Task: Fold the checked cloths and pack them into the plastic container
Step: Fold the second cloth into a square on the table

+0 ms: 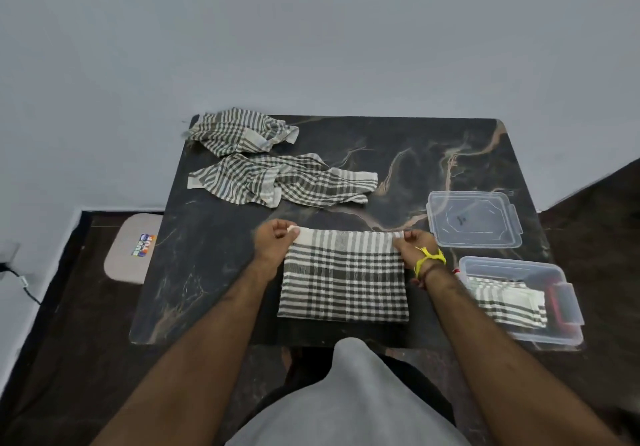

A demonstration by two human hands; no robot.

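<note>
A black-and-white checked cloth (343, 279) lies folded flat on the dark marble table (214, 258), near the front edge. My left hand (273, 241) pinches its far left corner and my right hand (414, 246) pinches its far right corner. Two crumpled checked cloths lie farther back: one at the far left corner (239, 130), one (280, 180) spread across the middle left. At the right front stands a clear plastic container (568, 310) with a folded checked cloth (509, 301) inside.
The container's clear lid (474, 220) lies on the table behind the container, to the right of my right hand. A grey padded stool (130, 248) stands on the floor left of the table. A cable (24, 286) runs along the left wall.
</note>
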